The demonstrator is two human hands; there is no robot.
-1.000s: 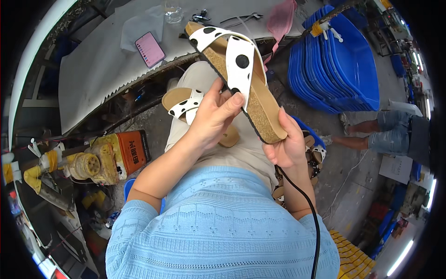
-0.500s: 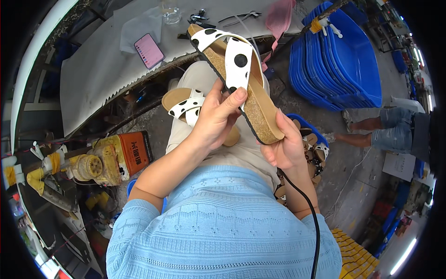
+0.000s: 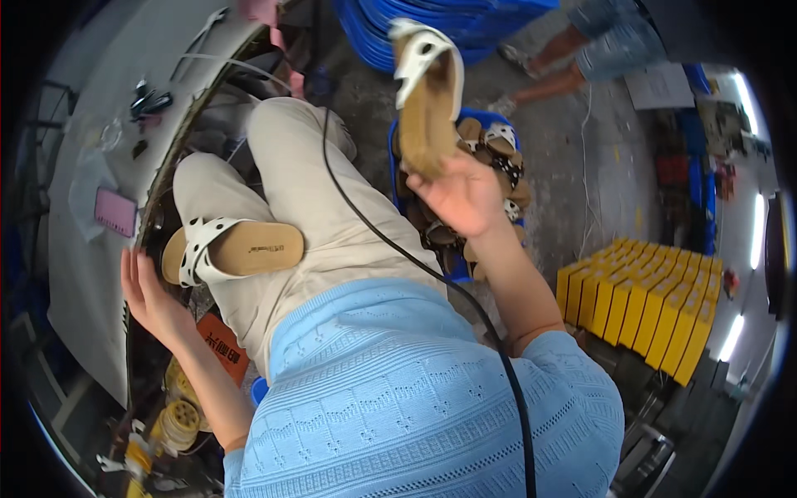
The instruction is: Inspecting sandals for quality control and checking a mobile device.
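My right hand (image 3: pixel 465 195) grips the heel end of a sandal (image 3: pixel 430 108) with white polka-dot straps and a tan footbed, slightly smeared by motion. It is held up over a blue basket (image 3: pixel 393 158) packed with several more sandals. A second white sandal with black dots (image 3: pixel 264 247) lies across my left thigh, its heel toward my body. Beside its toe end, my left hand (image 3: pixel 154 303) is empty, with the fingers stretched out and apart from the sandal.
At left stands a grey-topped table (image 3: pixel 79 274) with a pink phone (image 3: pixel 115 212) and small tools. Stacked blue tubs (image 3: pixel 374 37) rise beyond the basket. Yellow boxes (image 3: pixel 639 299) line the right. Another person's bare legs (image 3: pixel 552 70) are at the far right. A black cable (image 3: pixel 398 241) crosses my lap.
My left hand has let go of the held sandal and moved left. My right hand has carried that sandal right, over the basket. The whole view has turned to the right.
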